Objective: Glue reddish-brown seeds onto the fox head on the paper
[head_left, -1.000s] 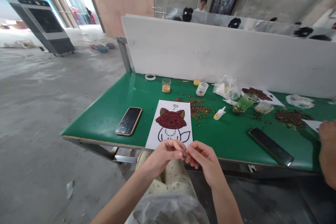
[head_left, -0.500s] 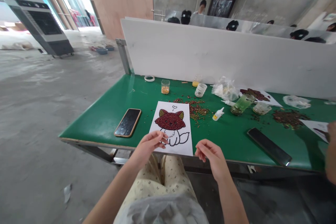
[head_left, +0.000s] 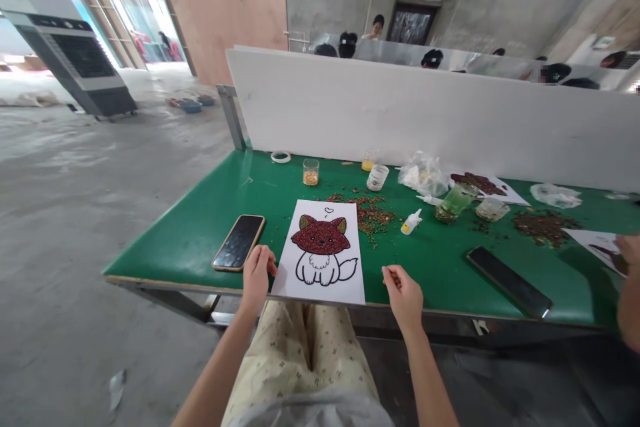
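Note:
A white paper with a fox drawing (head_left: 320, 283) lies at the table's front edge. Dark red beans or seeds cover the fox's head, greenish ones fill its ears, and the body is bare outline. My left hand (head_left: 258, 275) is at the paper's left edge, close to a phone in a tan case (head_left: 239, 243); its fingers are curled, with nothing visible in them. To the right of the paper, my right hand (head_left: 404, 295) is over the table edge, fingers curled in and holding nothing visible. Loose seeds (head_left: 371, 219) are scattered behind the paper's right corner, near a white glue bottle (head_left: 411, 221).
Toward the back stand a glass of yellow kernels (head_left: 311, 173), a clear glass (head_left: 377, 177) and a crumpled plastic bag (head_left: 423, 173). A green jar (head_left: 456, 203) and a dark phone (head_left: 509, 281) lie rightward. Another person's hand (head_left: 629, 250) is at the right. A white partition (head_left: 400, 113) borders the back.
My left hand has moved left, off the drawing, uncovering the fox's body. My right hand has shifted slightly right and down. The camera view has tilted slightly up.

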Demonstrator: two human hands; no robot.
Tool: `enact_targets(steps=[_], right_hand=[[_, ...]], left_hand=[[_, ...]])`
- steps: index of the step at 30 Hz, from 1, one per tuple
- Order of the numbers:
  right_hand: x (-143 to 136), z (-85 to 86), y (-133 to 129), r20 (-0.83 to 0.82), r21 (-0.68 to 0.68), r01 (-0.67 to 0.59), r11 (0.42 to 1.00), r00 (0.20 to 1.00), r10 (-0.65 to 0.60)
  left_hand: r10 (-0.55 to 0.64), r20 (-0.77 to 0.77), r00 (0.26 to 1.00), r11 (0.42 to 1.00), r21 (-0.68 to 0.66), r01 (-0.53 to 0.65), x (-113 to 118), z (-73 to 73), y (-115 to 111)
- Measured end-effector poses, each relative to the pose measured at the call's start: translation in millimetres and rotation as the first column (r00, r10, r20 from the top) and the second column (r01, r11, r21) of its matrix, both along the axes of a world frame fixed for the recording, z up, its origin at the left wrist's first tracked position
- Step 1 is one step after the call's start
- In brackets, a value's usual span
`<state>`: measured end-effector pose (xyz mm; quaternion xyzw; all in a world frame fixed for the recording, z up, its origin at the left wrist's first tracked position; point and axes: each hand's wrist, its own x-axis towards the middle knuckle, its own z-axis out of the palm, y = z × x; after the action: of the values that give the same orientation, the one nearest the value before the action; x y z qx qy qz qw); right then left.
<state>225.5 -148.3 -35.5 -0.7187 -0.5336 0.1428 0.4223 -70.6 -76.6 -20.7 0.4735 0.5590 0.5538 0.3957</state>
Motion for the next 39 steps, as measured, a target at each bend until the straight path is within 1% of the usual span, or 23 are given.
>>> enact_targets(steps=[5,8,11,14,16,20,23,25,28,31,34,39], right_hand=[[-3,-1.2,3,0.144,0.048,0.045,0.998,0.988,-0.051],[-3,-3.3,4,0.18,0.055,0.052,0.997,0.982,-0.061],[-3,-4.9,4,0.182,0.063,0.032,0.998,0.982,-0.043],[-5,-5.6,1,0.203,0.061,-0.049,0.997,0.978,0.036],[-9,-6.2,-2,0.263,0.054,-0.124,0.991,0.959,0.105],[-16,-7.7,-4,0.414,0.033,-0.22,0.975,0.891,0.188],[-19,-7.6,-4,0.456,0.016,-0.281,0.959,0.856,0.244],[-20,-6.3,-2,0.474,0.008,-0.299,0.954,0.841,0.26],[-21,-2.2,4,0.506,-0.002,-0.292,0.956,0.824,0.253],[-23,2.7,10,0.515,-0.001,-0.285,0.959,0.821,0.245],[-23,5.5,13,0.483,0.015,-0.28,0.96,0.843,0.238],[-20,6.9,21,0.392,0.042,-0.279,0.96,0.888,0.241]], left_hand=[[-0.05,-0.127,0.991,0.997,-0.062,0.042,-1,8.5,-1],[-0.056,-0.185,0.981,0.995,-0.09,0.04,-2,10.8,-3],[-0.051,-0.201,0.978,0.996,-0.088,0.034,-1,9.8,-7],[-0.026,-0.202,0.979,0.998,-0.059,0.015,0,8.0,-8],[-0.019,-0.208,0.978,0.999,-0.042,0.01,0,7.8,-5],[-0.107,-0.278,0.955,0.991,-0.103,0.081,0,8.2,2],[-0.145,-0.314,0.938,0.987,-0.117,0.113,-2,6.2,5],[-0.169,-0.31,0.935,0.983,-0.123,0.137,-4,4.0,5],[-0.209,-0.283,0.936,0.975,-0.138,0.176,-7,1.5,6],[-0.223,-0.271,0.936,0.972,-0.14,0.191,-10,0.9,8],[-0.228,-0.253,0.94,0.971,-0.136,0.198,-11,1.0,9],[-0.232,-0.123,0.965,0.965,-0.155,0.213,-13,-1.5,6]])
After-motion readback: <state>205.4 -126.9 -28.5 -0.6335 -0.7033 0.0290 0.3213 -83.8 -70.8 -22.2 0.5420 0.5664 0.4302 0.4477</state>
